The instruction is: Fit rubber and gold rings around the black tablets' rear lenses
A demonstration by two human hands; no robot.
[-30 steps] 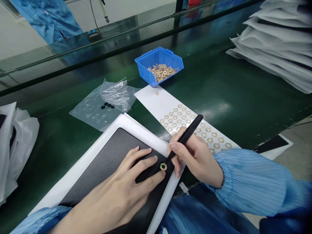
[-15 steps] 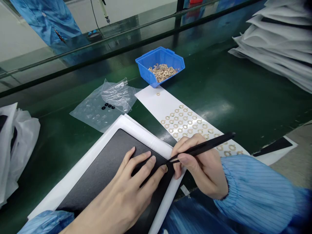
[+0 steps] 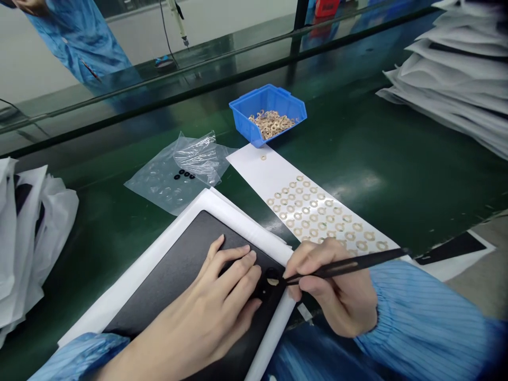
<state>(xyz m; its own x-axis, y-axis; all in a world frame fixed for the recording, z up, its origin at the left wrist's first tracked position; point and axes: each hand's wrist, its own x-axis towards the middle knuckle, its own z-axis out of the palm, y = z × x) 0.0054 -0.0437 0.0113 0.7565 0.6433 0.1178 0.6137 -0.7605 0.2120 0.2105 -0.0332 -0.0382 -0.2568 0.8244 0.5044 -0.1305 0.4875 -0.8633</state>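
Note:
A black flat panel (image 3: 159, 280) lies at an angle on white wrapping (image 3: 99, 291) in front of me. My left hand (image 3: 210, 307) rests on the panel with its fingers stretched out. Close to its fingertips, a small tan ring piece (image 3: 272, 281) sits at a round recess near the panel's right corner; whether it lies flat I cannot tell. My right hand (image 3: 337, 299) is closed around black tweezers (image 3: 349, 265). The tweezer tips are beside the ring piece, at the panel's edge; I cannot tell whether they touch it.
Behind the panel lies a white sheet (image 3: 250, 169) with rows of tan rings. A blue bin (image 3: 246, 124) holds many loose rings. Left of it is a clear plastic bag (image 3: 154, 182) with several black rings. Wrapped stacks (image 3: 448, 79) stand at both sides. A person in blue (image 3: 87, 42) is across the bench.
My left fingertips have drawn back from the ring piece, leaving it uncovered. The tweezers have turned flatter, their tips now right of it. The whole view has shifted slightly.

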